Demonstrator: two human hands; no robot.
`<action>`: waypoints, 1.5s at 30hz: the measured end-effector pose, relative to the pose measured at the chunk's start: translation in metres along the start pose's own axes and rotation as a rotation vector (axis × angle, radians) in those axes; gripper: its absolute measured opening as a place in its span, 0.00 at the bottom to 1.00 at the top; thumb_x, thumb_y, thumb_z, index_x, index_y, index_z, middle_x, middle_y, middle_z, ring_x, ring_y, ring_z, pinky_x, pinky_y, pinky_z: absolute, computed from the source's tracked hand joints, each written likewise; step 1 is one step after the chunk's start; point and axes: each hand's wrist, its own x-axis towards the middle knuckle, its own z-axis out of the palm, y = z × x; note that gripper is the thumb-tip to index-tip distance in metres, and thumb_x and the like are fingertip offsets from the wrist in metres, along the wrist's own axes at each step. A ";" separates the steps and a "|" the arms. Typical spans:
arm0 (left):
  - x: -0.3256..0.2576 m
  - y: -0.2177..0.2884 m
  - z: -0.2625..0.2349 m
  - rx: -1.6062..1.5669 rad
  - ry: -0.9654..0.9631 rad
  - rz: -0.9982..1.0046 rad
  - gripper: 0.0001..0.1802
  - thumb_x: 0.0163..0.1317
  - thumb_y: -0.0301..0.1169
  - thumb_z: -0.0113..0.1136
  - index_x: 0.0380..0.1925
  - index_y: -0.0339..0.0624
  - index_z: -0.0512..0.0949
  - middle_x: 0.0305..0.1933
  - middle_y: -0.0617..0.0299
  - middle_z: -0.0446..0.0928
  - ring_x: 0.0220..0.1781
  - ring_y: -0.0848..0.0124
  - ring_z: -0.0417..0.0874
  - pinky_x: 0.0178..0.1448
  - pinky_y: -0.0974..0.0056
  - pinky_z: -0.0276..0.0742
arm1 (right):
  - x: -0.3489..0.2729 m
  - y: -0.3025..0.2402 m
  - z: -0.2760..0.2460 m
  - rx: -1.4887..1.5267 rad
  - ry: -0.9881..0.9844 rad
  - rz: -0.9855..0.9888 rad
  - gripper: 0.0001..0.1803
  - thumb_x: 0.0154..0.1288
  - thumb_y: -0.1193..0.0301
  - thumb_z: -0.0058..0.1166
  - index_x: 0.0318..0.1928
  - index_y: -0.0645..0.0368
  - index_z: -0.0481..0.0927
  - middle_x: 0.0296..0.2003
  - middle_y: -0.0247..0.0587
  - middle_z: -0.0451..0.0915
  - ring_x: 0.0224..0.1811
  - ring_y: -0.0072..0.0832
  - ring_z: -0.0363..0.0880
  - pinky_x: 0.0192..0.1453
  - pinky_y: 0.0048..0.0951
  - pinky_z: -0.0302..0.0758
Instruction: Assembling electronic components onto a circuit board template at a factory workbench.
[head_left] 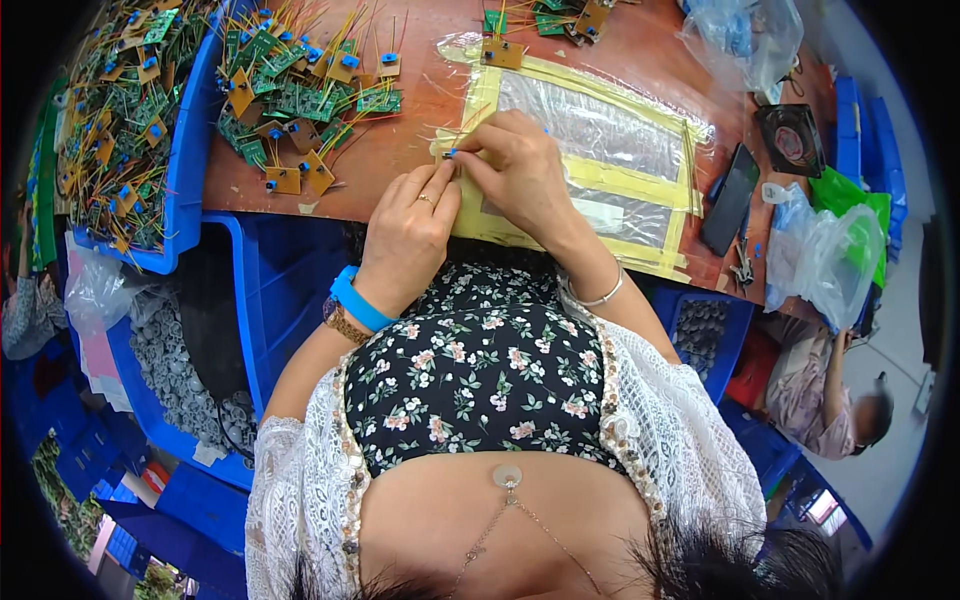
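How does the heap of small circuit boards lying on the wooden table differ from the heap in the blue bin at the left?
The table heap lies loose on the bare wooden table, near the left hand and right hand; the bin heap sits inside a blue bin, farther off. The bin heap looks larger and denser. Both mix green and tan boards with blue parts and thin wires.

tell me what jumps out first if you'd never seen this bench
Both hands meet at the table's middle: the left hand and right hand pinch a small blue-capped part over a yellow-taped plastic sheet. Up left, a heap of green boards with yellow wires lies beside a blue bin full of more.
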 end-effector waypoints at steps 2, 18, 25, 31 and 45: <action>-0.001 0.002 0.001 0.000 0.000 -0.008 0.16 0.54 0.22 0.59 0.44 0.29 0.80 0.56 0.47 0.81 0.60 0.55 0.80 0.65 0.54 0.77 | 0.006 0.000 0.006 -0.012 -0.027 -0.014 0.05 0.55 0.73 0.68 0.31 0.60 0.84 0.29 0.40 0.81 0.38 0.41 0.80 0.43 0.40 0.75; -0.004 0.007 0.006 0.074 0.012 -0.033 0.17 0.57 0.23 0.58 0.46 0.26 0.80 0.54 0.43 0.81 0.61 0.54 0.82 0.64 0.57 0.80 | 0.019 -0.013 0.008 -0.150 -0.207 -0.031 0.06 0.56 0.76 0.63 0.27 0.64 0.79 0.28 0.44 0.80 0.40 0.46 0.79 0.44 0.44 0.77; 0.000 0.013 0.008 0.107 0.024 -0.054 0.16 0.57 0.23 0.58 0.45 0.26 0.81 0.53 0.44 0.82 0.60 0.54 0.83 0.64 0.57 0.80 | 0.017 -0.010 0.004 -0.173 -0.214 -0.037 0.06 0.56 0.76 0.63 0.27 0.64 0.79 0.29 0.46 0.81 0.41 0.46 0.79 0.44 0.46 0.77; -0.001 0.014 0.010 0.130 0.033 -0.055 0.17 0.58 0.23 0.58 0.46 0.26 0.81 0.53 0.45 0.83 0.60 0.55 0.83 0.63 0.57 0.81 | 0.013 -0.010 0.004 -0.129 -0.169 -0.019 0.04 0.56 0.77 0.62 0.29 0.64 0.81 0.29 0.49 0.81 0.40 0.49 0.80 0.45 0.46 0.77; 0.039 -0.064 -0.062 0.206 0.479 -0.047 0.21 0.60 0.19 0.63 0.56 0.36 0.81 0.56 0.47 0.82 0.61 0.52 0.82 0.68 0.51 0.75 | -0.013 0.036 -0.050 -0.166 0.196 0.122 0.07 0.59 0.76 0.67 0.39 0.58 0.89 0.34 0.43 0.87 0.34 0.34 0.85 0.39 0.33 0.80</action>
